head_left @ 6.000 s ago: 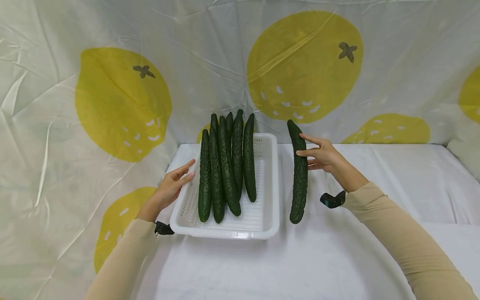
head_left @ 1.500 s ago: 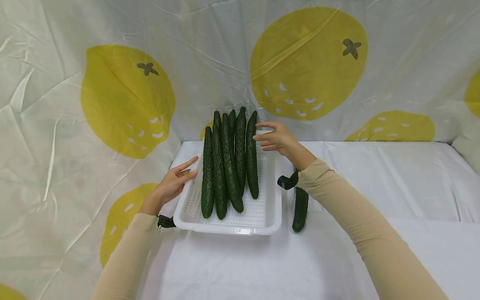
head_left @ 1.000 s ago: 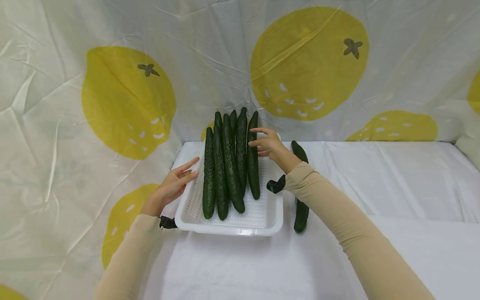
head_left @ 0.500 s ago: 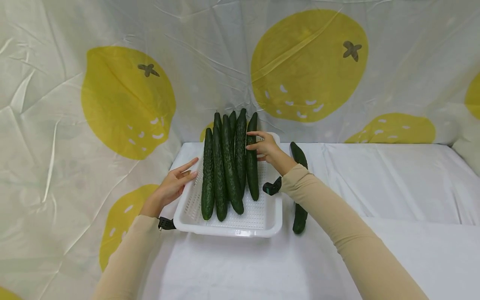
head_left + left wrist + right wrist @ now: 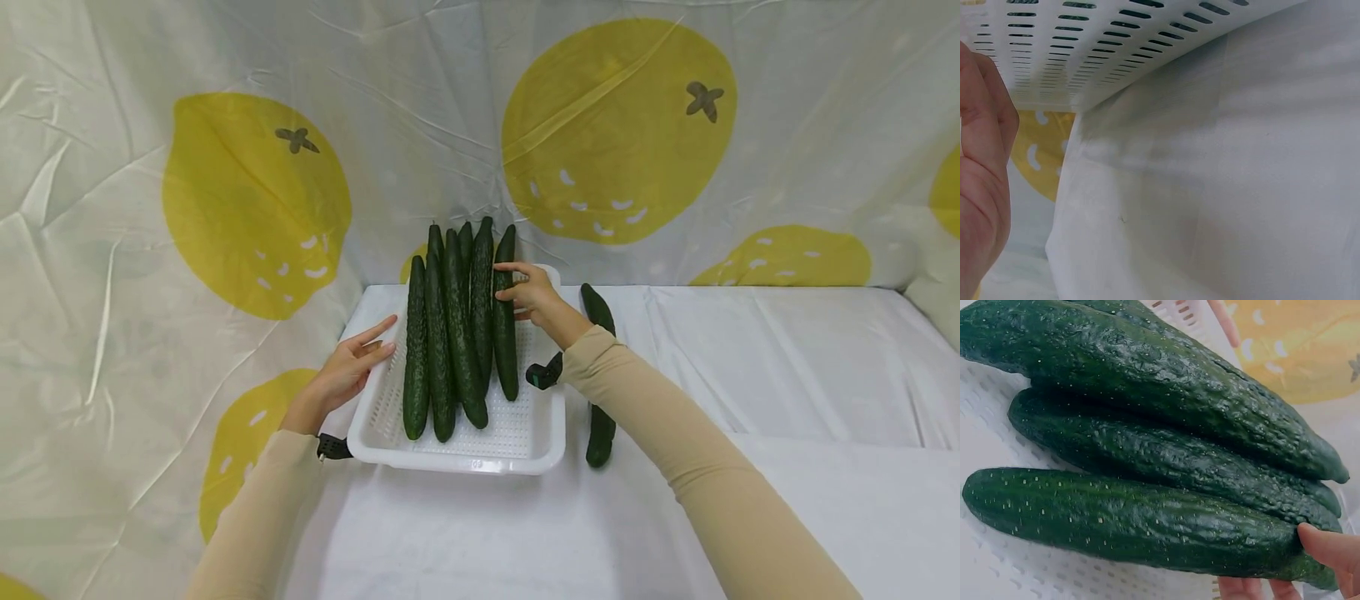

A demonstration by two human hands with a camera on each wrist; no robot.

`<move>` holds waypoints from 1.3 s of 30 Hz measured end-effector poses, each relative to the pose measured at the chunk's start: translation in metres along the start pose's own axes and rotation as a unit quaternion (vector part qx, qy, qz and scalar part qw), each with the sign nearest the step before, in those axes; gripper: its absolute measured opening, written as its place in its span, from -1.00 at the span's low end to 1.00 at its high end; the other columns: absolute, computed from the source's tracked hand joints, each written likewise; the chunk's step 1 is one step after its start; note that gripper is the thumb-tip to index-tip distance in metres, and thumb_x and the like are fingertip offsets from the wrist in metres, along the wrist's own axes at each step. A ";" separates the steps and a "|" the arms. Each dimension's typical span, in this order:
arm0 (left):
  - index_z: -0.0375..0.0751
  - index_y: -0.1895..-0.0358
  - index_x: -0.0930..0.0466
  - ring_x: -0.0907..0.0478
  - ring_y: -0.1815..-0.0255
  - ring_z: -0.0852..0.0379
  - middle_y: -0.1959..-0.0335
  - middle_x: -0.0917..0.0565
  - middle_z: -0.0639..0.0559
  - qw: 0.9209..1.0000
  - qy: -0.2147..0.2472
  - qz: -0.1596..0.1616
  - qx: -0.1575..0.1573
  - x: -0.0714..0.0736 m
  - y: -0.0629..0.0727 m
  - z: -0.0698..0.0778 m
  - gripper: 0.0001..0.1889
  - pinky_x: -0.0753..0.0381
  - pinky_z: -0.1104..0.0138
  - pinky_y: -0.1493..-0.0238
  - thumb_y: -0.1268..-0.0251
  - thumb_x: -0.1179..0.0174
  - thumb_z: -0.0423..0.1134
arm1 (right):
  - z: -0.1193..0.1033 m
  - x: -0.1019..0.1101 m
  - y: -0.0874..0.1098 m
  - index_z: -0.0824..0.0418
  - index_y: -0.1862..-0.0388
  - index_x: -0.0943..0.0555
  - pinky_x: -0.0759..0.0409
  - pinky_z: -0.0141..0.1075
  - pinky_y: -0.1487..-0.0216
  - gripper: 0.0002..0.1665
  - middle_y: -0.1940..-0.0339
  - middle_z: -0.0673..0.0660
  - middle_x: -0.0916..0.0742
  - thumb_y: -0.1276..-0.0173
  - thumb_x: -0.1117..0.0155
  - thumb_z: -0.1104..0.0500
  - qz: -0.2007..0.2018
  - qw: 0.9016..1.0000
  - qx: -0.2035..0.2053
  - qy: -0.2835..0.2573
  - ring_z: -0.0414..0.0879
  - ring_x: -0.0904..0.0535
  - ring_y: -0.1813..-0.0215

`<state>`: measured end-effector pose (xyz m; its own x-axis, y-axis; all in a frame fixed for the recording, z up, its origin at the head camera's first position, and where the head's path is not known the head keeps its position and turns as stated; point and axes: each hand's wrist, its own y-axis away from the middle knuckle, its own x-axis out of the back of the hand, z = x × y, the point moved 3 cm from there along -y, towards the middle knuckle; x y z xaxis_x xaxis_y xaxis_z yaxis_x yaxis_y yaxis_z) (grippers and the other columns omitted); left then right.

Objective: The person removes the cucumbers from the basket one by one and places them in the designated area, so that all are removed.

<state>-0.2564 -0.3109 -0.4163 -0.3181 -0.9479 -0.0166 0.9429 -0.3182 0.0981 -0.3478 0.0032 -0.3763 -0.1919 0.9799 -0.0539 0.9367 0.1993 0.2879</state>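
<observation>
My right hand [image 5: 536,296] is at the rightmost cucumber [image 5: 507,350] in the white plastic basket [image 5: 450,462]. In the right wrist view, its thumb lies on one side of that cucumber near the tapered end and its fingers [image 5: 1250,589] on the other. Several dark green cucumbers [image 5: 442,350] lie beside it, leaning on the far rim. My left hand [image 5: 341,375] holds the basket's left rim; the left wrist view has this hand [image 5: 985,169] beside the slotted wall [image 5: 1094,50], its fingertips out of sight.
Right of the basket, a single cucumber [image 5: 600,433] lies on the white-covered table [image 5: 787,367], partly behind my right forearm. A lemon-print cloth [image 5: 420,100] hangs at the back and along the left side.
The right hand has let go of the single cucumber, now on the table right of the basket, and moved left to the rightmost cucumber inside. Over the last half second little differs.
</observation>
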 end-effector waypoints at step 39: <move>-0.10 -0.60 -0.05 -0.60 0.35 0.22 0.12 -0.62 -0.04 1.000 0.010 -0.001 0.002 0.000 -0.001 -0.001 -0.36 -0.62 0.44 0.38 -0.57 -0.03 -0.35 | -0.050 0.040 0.052 0.04 -0.51 -0.39 -0.62 0.05 -0.07 -0.27 -0.46 0.38 -0.29 -0.40 -0.30 0.36 -0.086 0.995 0.054 0.009 0.38 -0.46 -0.24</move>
<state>-0.2572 -0.3101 -0.4173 -0.3178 -0.9474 -0.0375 0.9420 -0.3200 0.1016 -0.3211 0.0531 -0.3159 -0.3566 0.9311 -0.0764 0.9154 0.3645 0.1710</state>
